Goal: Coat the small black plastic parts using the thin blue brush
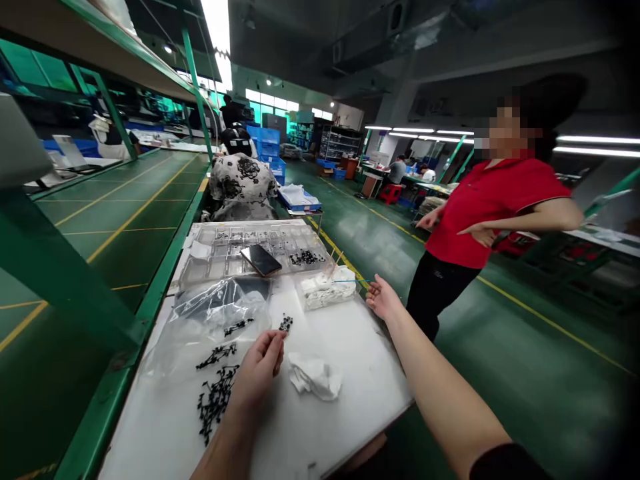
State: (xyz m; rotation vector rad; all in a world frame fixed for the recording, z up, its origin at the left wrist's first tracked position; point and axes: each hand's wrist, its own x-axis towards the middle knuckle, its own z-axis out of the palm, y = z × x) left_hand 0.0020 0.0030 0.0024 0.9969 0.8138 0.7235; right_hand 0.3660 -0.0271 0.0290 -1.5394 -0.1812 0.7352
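Left hand (257, 373) has its fingers pressed together above the white tabletop (373, 373), near a plastic bag (215, 320) and loose black parts (215, 400). Right hand (383, 298) lies spread beside a swab (350, 281). One careless sweep could scatter those parts off the edge.

My white-topped workbench (345, 393) with its green frame, a clear plastic bag (210, 327) at the left, loose strips of black parts (215, 400), a crumpled white tissue (314, 377), a clear compartmented tray (255, 250) at the far end, a clear box of white wipes (325, 290)
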